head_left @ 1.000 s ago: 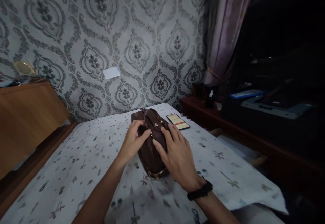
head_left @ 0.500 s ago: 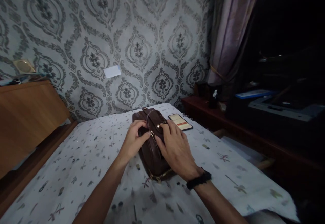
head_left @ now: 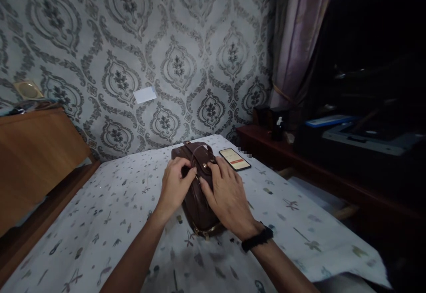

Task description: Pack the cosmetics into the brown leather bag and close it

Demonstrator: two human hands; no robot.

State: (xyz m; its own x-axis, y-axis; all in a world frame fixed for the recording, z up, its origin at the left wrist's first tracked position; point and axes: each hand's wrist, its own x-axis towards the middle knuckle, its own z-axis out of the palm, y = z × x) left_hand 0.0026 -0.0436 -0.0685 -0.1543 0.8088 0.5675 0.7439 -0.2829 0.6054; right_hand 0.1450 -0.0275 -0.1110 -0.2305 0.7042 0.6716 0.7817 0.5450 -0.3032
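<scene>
A dark brown leather-look bag [head_left: 203, 209] with a top handle, snap studs and gold zippers lies on a patterned white bed sheet [head_left: 126, 222]. My left hand [head_left: 175, 184] is closed at the bag's upper left side, thumb and forefinger pinched at the zipper [head_left: 197, 177]; the pull itself is mostly hidden. Over the bag's right side lies my right hand [head_left: 229, 195], its thumb on the top near the zipper and its fingers bent round by the handle, holding the bag. A black band [head_left: 258, 237] circles my right wrist.
A phone [head_left: 234, 159] with a lit screen lies just beyond my right hand. To the left stands a wooden headboard-like panel [head_left: 40, 160]. A dark red ledge [head_left: 248, 140] with a small bottle [head_left: 278, 129] runs along the right. The patterned wall [head_left: 186, 98] rises behind.
My left thumb has shifted slightly away from me along the zipper, and less of the gold teeth shows between my thumbs. The bag stays in place; the view has moved slightly.
</scene>
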